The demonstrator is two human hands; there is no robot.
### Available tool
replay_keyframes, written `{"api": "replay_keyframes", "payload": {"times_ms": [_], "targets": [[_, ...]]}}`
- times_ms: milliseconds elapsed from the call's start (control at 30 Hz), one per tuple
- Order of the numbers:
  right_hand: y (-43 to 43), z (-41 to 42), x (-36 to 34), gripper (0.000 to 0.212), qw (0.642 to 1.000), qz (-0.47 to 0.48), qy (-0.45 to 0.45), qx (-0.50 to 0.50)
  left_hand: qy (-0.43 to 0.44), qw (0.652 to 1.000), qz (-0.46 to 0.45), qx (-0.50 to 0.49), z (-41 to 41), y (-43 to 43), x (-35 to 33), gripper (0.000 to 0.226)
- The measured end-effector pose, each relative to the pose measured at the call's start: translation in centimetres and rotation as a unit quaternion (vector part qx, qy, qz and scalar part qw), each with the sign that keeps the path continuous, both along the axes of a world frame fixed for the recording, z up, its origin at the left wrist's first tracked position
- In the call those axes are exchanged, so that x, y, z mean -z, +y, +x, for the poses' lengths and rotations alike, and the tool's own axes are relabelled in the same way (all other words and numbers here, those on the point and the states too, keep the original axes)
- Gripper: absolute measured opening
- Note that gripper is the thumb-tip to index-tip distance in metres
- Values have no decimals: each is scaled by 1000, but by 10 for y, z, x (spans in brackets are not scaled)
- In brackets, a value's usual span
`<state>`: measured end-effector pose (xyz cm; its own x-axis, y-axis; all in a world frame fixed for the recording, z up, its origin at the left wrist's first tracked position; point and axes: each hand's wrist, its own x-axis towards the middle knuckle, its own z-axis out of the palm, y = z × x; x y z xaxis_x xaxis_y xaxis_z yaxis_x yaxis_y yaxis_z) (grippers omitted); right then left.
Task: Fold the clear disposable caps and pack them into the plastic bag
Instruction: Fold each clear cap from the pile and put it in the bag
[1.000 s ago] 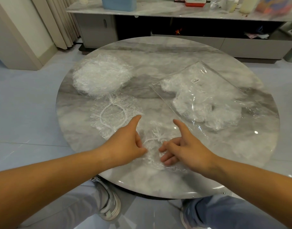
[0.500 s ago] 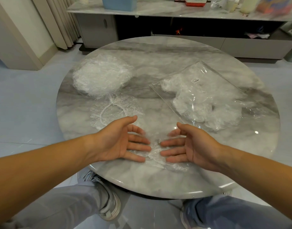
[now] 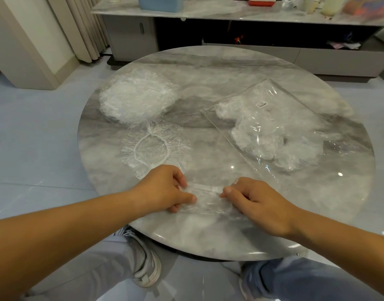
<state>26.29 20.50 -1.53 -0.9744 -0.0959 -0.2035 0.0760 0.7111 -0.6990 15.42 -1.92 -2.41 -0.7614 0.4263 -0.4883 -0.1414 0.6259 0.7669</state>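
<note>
Left hand and right hand at near edge of round grey marble table; fingers curled, each pinching one end of folded clear disposable cap lying flat between them on table. Second clear cap with white elastic ring spread open just beyond left hand. Heaped pile of clear caps at far left. Clear plastic bag lies flat at right, crumpled caps inside. Small white barcode label on bag; print too small to read
</note>
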Motion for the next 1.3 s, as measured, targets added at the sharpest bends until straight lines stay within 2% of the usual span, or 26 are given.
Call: {"api": "replay_keyframes", "payload": {"times_ms": [133,267,333,400,467,533,600,700,900,1133,1200,1300], "targets": [[-2,2,-4,54,1000,0,15,-5,93,993,-54,43,3,-2,2,47],[-11,0,-16,18,984,-147,39,92,134,984,-104,61,0,-3,2,56],[-14,-2,-16,20,984,-66,160,39,172,971,-147,78,0,-4,0,60],[-15,-2,-9,29,961,80,249,-94,210,954,-192,98,1,-3,-4,65],[-14,1,4,37,937,175,225,-201,256,923,-258,126,2,-1,-9,69],[-13,6,13,42,931,203,175,-245,283,893,-317,145,1,0,-13,74],[-12,11,18,44,923,226,170,-261,289,883,-337,154,0,-1,-15,76],[-11,13,15,45,915,255,177,-258,285,884,-334,159,1,-1,-16,77],[-15,10,5,56,934,174,223,-217,270,902,-297,157,3,0,-19,71],[-8,10,13,62,927,219,128,-276,232,939,-217,133,-5,-1,-16,47],[-7,12,17,64,922,235,129,-280,194,958,-172,121,-8,-1,-19,42],[-8,14,20,64,922,238,126,-278,79,992,-75,61,-7,1,-22,30]]}}
